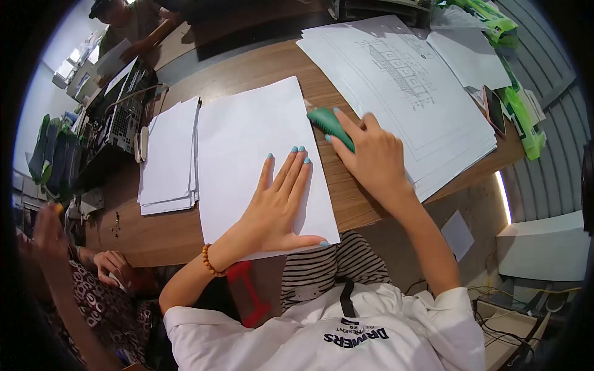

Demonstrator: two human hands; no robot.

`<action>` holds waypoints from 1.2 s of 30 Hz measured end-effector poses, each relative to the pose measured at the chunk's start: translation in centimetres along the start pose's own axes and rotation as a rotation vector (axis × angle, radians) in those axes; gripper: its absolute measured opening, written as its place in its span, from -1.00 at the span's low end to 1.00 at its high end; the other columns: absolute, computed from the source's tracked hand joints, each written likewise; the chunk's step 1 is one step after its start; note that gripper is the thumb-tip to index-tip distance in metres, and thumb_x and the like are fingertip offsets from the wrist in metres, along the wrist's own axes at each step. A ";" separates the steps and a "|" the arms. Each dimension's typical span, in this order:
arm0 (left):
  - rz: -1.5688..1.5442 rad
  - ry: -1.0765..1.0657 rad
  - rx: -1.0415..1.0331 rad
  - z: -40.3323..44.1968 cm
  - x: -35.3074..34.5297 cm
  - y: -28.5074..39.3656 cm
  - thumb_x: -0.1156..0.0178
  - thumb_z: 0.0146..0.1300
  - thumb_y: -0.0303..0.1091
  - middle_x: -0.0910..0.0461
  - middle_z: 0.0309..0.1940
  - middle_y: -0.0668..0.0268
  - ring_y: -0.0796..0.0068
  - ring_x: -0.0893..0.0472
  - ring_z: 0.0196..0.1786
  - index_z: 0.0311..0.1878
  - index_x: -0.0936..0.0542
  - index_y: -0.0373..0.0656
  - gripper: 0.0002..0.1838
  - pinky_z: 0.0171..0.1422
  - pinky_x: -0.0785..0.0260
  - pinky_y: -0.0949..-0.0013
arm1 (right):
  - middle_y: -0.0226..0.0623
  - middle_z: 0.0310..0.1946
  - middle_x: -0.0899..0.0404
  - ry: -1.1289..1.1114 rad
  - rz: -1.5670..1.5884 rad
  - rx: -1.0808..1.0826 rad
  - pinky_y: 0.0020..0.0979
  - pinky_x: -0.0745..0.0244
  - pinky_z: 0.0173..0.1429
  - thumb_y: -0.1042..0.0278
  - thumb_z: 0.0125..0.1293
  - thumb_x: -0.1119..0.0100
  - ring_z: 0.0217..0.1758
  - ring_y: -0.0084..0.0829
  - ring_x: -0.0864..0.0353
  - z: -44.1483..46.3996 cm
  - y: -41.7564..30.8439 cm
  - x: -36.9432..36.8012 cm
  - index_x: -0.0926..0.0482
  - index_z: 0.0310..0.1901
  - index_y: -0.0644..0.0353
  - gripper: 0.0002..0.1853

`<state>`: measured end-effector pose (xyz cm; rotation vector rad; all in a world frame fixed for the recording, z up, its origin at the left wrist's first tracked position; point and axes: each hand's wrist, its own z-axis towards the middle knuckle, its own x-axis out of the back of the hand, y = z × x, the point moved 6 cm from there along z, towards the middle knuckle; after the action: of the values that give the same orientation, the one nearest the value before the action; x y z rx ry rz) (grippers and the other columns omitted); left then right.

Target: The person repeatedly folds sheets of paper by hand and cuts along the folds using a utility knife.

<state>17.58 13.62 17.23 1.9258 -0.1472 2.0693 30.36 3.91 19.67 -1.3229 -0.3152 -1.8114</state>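
My left hand [272, 201] lies flat on a stack of white paper [253, 123], its fingers stretched out and the thumb along the near edge. The top sheet is blank. My right hand [374, 154] is closed around a green stapler [332, 127] with a ribbed top. The stapler's tip is at the right edge of the stack, near its far corner. Whether its jaws are around the sheets is too small to tell.
Loose sheets [168, 157] lie left of the stack, printed drawings [402, 74] to the right. A phone [494, 111] and green packaging [526, 127] are at the right edge. An opened computer case [120, 117] stands left. Another person's hand [111, 266] is at lower left; a person [133, 31] sits opposite.
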 end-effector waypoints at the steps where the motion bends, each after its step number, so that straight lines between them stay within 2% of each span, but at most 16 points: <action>1: 0.002 0.000 0.002 0.0 0.0 0.0 0.08 0.03 0.52 0.02 0.37 -0.28 -0.10 0.09 0.48 0.31 -0.05 -0.61 0.22 0.46 0.38 -0.19 | -0.16 -0.32 -0.46 -0.007 -0.028 -0.004 -0.29 -0.51 -0.41 0.12 0.19 -0.21 -0.42 -0.21 -0.63 1.1 0.0 -0.3 -0.49 0.09 0.06 -0.56; 9: 0.018 -0.025 0.005 -0.1 0.0 0.1 0.09 0.03 0.54 0.03 0.37 -0.26 -0.08 0.10 0.49 0.32 -0.03 -0.59 0.23 0.47 0.39 -0.17 | -0.17 -0.31 -0.49 0.121 -0.234 -0.075 -0.22 -0.54 -0.38 0.02 0.21 -0.18 -0.38 -0.18 -0.65 9.2 3.1 -1.6 -0.48 0.10 0.02 -0.54; 14: -0.013 -0.016 0.013 -0.2 -0.1 0.0 0.02 -0.02 0.55 0.06 0.39 -0.23 -0.06 0.11 0.49 0.35 0.01 -0.53 0.25 0.48 0.40 -0.15 | -0.04 -0.16 -0.50 0.255 -0.332 -0.202 -0.08 -0.50 -0.12 -0.05 0.27 -0.08 -0.09 -0.11 -0.60 8.0 8.7 2.8 -0.47 0.13 0.06 -0.51; 16: -0.015 -0.014 0.021 -0.2 0.0 0.0 0.02 -0.01 0.54 0.06 0.39 -0.21 -0.07 0.10 0.48 0.36 0.00 -0.50 0.24 0.48 0.40 -0.15 | 0.06 -0.02 -0.47 0.454 -0.364 0.021 -0.03 -0.39 0.08 0.03 0.28 -0.11 0.06 -0.05 -0.50 5.7 8.0 4.3 -0.46 0.12 0.17 -0.52; 20: -0.011 -0.032 0.003 -0.2 0.0 0.0 0.08 0.12 0.45 0.04 0.40 -0.15 -0.08 0.08 0.47 0.38 0.00 -0.44 0.11 0.50 0.36 -0.09 | 0.00 0.18 -0.37 -0.127 0.295 0.312 -0.17 -0.27 0.29 0.17 0.14 -0.26 0.23 -0.02 -0.35 -1.6 2.0 3.7 -0.38 0.19 0.24 -0.40; 21: -0.009 -0.028 0.010 -0.2 -0.2 -0.3 0.08 0.12 0.45 0.04 0.40 -0.15 -0.08 0.08 0.47 0.38 0.00 -0.44 0.11 0.50 0.36 -0.09 | -0.03 0.22 -0.33 -0.245 0.310 0.535 -0.12 -0.23 0.32 0.06 0.06 -0.31 0.27 -0.05 -0.31 -4.1 -0.4 3.2 -0.36 0.20 0.20 -0.31; 23: -0.277 0.069 0.010 -0.5 -0.3 -1.4 0.18 0.36 0.13 -0.04 0.39 -0.09 0.02 0.00 0.47 0.40 0.02 -0.39 -0.19 0.50 0.26 -0.02 | -0.06 0.29 -0.22 -0.422 0.332 0.698 -0.05 -0.13 0.39 -0.14 -0.08 -0.34 0.35 -0.15 -0.23 -7.9 -3.5 3.3 -0.36 0.22 0.14 -0.17; 24: -0.274 0.073 0.018 -0.6 0.1 -1.6 0.18 0.36 0.13 -0.04 0.39 -0.09 0.02 0.00 0.47 0.40 0.02 -0.39 -0.19 0.50 0.26 -0.02 | -0.14 0.23 -0.33 -0.364 0.316 0.713 -0.11 -0.20 0.37 0.00 0.05 -0.28 0.32 -0.23 -0.31 -9.1 -4.2 2.9 -0.43 0.16 0.12 -0.36; 26: -1.080 0.176 0.121 -0.9 1.2 -2.7 0.28 0.44 -0.04 -0.07 0.40 -0.01 0.11 -0.06 0.46 0.45 0.12 -0.24 -0.33 0.50 0.17 0.11 | -0.19 0.17 -0.40 -0.241 0.261 0.774 -0.15 -0.25 0.34 0.11 0.09 -0.25 0.27 -0.26 -0.37 -10.7 -4.5 1.5 -0.47 0.10 0.13 -0.47; 27: -1.078 0.181 0.123 -1.0 1.2 -3.0 0.28 0.44 -0.04 -0.07 0.40 -0.01 0.11 -0.06 0.46 0.45 0.12 -0.24 -0.33 0.50 0.17 0.11 | -0.24 0.11 -0.47 -0.114 0.205 0.820 -0.18 -0.30 0.31 0.22 0.14 -0.21 0.23 -0.30 -0.43 -11.2 -4.7 1.6 -0.52 0.04 0.13 -0.59; 28: -1.155 0.120 0.130 -1.0 0.7 -3.1 0.30 0.44 -0.02 -0.07 0.40 0.01 0.14 -0.07 0.45 0.46 0.14 -0.18 -0.33 0.49 0.14 0.15 | -0.32 -0.10 -0.61 -0.044 0.343 0.721 -0.24 -0.41 0.23 0.45 0.17 -0.12 0.05 -0.34 -0.59 -11.3 -4.3 2.3 -0.60 -0.12 0.16 -0.77; 31: -1.148 0.033 0.125 -1.1 1.5 -2.9 0.37 0.45 0.03 -0.11 0.39 0.03 0.16 -0.14 0.43 0.47 0.11 -0.12 -0.35 0.46 0.05 0.17 | -0.31 -0.26 -0.65 0.022 0.515 0.565 -0.22 -0.47 0.16 0.53 0.09 -0.16 -0.09 -0.34 -0.65 -10.8 -3.4 4.3 -0.63 -0.19 0.18 -0.78; 32: -1.134 -0.078 0.106 -1.1 2.0 -2.7 0.37 0.39 0.18 -0.14 0.37 -0.01 0.13 -0.16 0.42 0.46 0.08 -0.18 -0.24 0.47 0.09 0.13 | -0.30 -0.37 -0.66 0.085 0.611 0.492 -0.34 -0.57 -0.04 0.66 0.01 -0.17 -0.26 -0.35 -0.68 -10.4 -2.9 5.3 -0.63 -0.21 0.22 -0.74; 33: -1.117 -0.188 0.086 -1.1 2.7 -2.5 0.38 0.33 0.33 -0.17 0.35 -0.06 0.10 -0.18 0.41 0.45 0.06 -0.24 -0.12 0.48 0.12 0.09 | -0.30 -0.37 -0.66 0.091 0.608 0.496 -0.34 -0.57 -0.04 0.66 0.01 -0.17 -0.26 -0.35 -0.68 -10.4 -2.8 6.3 -0.63 -0.21 0.22 -0.74; 35: -1.048 -0.242 0.018 -1.5 5.3 -3.0 0.41 0.31 0.36 -0.16 0.35 -0.08 0.09 -0.21 0.39 0.43 0.03 -0.31 -0.08 0.45 0.03 0.07 | -0.26 -0.36 -0.66 0.007 0.681 0.237 -0.49 -0.58 -0.21 0.73 -0.06 -0.16 -0.35 -0.35 -0.66 -9.7 -1.3 7.3 -0.62 -0.19 0.26 -0.67; 36: -1.050 -0.250 -0.058 -2.1 6.7 -3.3 0.32 0.36 0.23 -0.30 0.26 -0.07 0.09 -0.34 0.30 0.41 -0.07 -0.24 -0.22 0.36 -0.13 0.12 | -0.23 -0.37 -0.65 0.078 0.684 0.176 -0.56 -0.53 -0.32 0.75 0.00 -0.10 -0.41 -0.41 -0.64 -9.1 -1.0 8.1 -0.61 -0.17 0.27 -0.68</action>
<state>16.25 18.39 23.26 1.6492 0.6119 1.1101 22.99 -5.15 23.30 -1.0592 0.0288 -1.2211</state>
